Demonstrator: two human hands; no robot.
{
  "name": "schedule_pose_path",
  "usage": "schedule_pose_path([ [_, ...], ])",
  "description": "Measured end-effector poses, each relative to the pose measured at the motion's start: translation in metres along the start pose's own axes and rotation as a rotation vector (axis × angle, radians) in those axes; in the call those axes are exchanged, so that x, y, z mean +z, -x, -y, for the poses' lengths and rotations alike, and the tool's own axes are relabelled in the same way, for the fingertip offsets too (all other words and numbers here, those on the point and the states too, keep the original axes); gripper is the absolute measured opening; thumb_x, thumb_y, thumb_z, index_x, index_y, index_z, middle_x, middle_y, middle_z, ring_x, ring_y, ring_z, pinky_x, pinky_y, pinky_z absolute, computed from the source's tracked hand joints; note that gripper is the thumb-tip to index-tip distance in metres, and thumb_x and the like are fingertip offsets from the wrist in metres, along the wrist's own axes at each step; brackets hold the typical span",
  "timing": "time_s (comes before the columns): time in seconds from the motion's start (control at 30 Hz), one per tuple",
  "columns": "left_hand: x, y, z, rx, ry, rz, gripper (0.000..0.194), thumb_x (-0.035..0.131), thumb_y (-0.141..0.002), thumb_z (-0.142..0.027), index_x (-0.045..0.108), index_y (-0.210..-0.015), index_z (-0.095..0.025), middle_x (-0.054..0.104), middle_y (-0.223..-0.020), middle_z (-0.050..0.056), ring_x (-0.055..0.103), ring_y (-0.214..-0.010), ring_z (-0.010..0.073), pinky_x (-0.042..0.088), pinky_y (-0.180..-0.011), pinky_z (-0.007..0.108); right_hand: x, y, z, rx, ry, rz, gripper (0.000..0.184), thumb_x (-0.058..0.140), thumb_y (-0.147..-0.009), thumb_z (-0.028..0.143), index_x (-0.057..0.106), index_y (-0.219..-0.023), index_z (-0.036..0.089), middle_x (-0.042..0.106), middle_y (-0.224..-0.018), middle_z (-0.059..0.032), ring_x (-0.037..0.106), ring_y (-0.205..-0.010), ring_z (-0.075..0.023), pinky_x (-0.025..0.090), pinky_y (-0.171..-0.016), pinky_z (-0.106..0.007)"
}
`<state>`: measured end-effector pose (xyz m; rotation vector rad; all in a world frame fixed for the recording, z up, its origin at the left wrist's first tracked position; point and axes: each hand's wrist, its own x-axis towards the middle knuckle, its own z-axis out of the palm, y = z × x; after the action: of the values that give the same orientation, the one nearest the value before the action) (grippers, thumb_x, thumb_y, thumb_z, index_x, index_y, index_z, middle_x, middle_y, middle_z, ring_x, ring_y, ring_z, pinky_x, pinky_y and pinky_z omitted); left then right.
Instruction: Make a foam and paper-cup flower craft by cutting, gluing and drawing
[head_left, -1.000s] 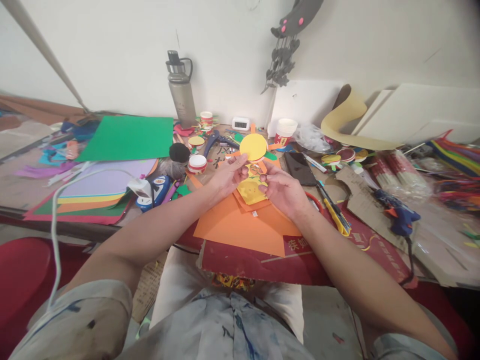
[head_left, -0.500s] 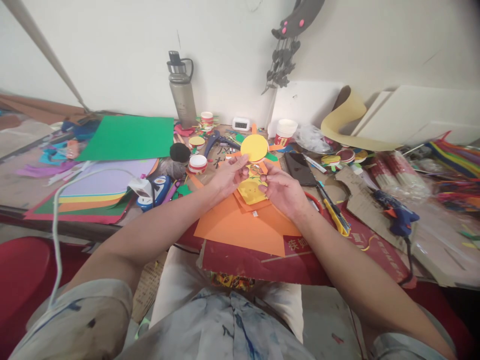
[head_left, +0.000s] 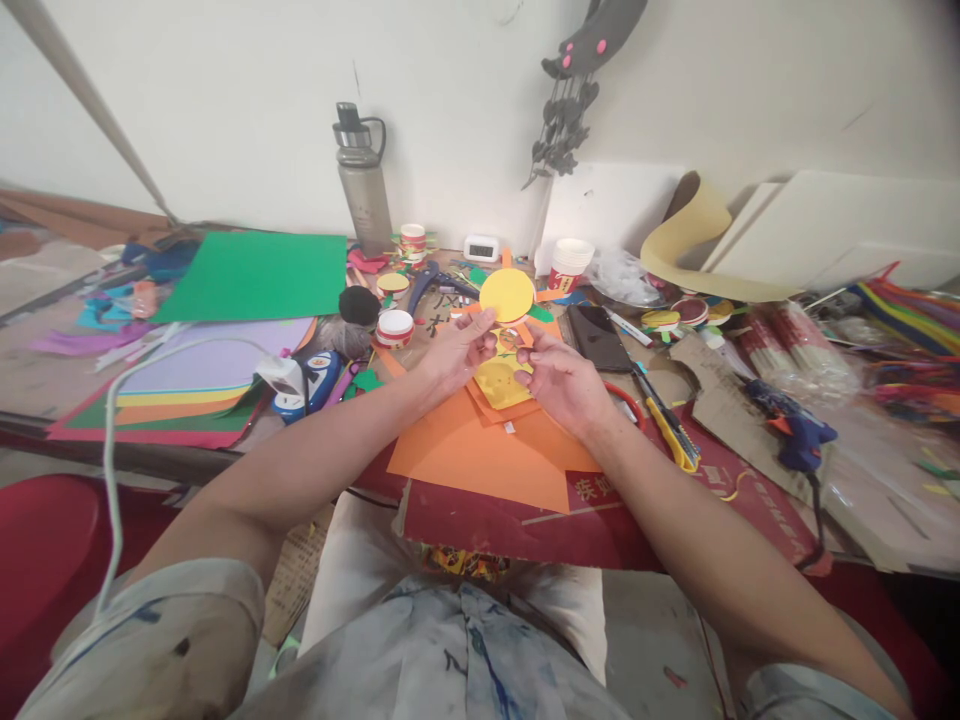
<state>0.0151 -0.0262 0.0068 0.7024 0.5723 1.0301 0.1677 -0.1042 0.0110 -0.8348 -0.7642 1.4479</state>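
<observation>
My left hand (head_left: 463, 352) is closed with thumb and fingers on the lower left edge of a round yellow paper craft (head_left: 507, 294). Orange strips and a green piece stick out around its rim. Just below and to the right, my right hand (head_left: 561, 380) is closed, its fingertips pinching a small orange paper strip (head_left: 525, 337) close to the craft's underside. Whether the strip touches the craft I cannot tell. Beneath both hands lie a yellow piece with cut-outs (head_left: 501, 384) and orange paper sheets (head_left: 480, 455).
A black phone (head_left: 600, 338), a yellow utility knife (head_left: 673, 432) and a blue glue gun (head_left: 799, 440) lie on the right. Coloured paper sheets (head_left: 259, 275) and a blue device (head_left: 309, 385) are on the left. At the back stand a water bottle (head_left: 364, 190) and paper cups (head_left: 570, 268).
Both hands stay almost in place. My right hand has shifted slightly, and the orange strip at its fingertips shows more plainly.
</observation>
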Motion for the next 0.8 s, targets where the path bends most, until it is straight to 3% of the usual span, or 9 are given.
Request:
schedule_pose_path([
  [0.27,-0.001,0.000,0.000,0.008,0.018,0.001,0.037,0.100,-0.074,-0.022,0.065,-0.078,-0.015,0.066,-0.067,-0.007,0.054,-0.052,0.0012,0.042,-0.053,0.016,0.001,0.000,-0.004,-0.006,0.012,-0.007,0.051,0.085,-0.054,0.021,0.076,-0.103,0.029,0.063,-0.098,0.0028,0.050,-0.083,-0.0146,0.036,-0.066,-0.027],
  [0.57,0.002,0.002,0.000,0.008,0.013,-0.012,0.030,0.097,-0.080,-0.021,0.068,-0.080,-0.014,0.063,-0.064,-0.007,0.054,-0.052,0.0019,0.043,-0.054,0.017,0.000,-0.001,-0.010,-0.016,0.031,-0.048,0.055,0.085,-0.051,0.021,0.075,-0.104,0.031,0.062,-0.092,0.0024,0.051,-0.087,-0.0166,0.037,-0.068,-0.027],
  [0.7,-0.001,0.000,0.000,0.019,0.002,-0.007,0.032,0.099,-0.077,-0.023,0.067,-0.080,-0.015,0.063,-0.064,-0.008,0.054,-0.054,0.0022,0.042,-0.055,0.018,0.001,0.000,-0.010,-0.035,0.123,-0.027,0.047,0.082,-0.056,0.025,0.074,-0.102,0.029,0.061,-0.091,0.0016,0.052,-0.088,-0.0170,0.038,-0.068,-0.028],
  [0.8,-0.007,-0.005,-0.001,0.051,-0.008,-0.009,0.036,0.100,-0.075,-0.025,0.066,-0.082,-0.015,0.066,-0.068,-0.007,0.056,-0.056,0.0029,0.044,-0.059,0.019,-0.003,-0.003,-0.007,-0.030,0.243,-0.092,0.048,0.082,-0.055,0.028,0.074,-0.102,0.026,0.062,-0.101,0.0007,0.051,-0.084,-0.0141,0.038,-0.066,-0.028],
])
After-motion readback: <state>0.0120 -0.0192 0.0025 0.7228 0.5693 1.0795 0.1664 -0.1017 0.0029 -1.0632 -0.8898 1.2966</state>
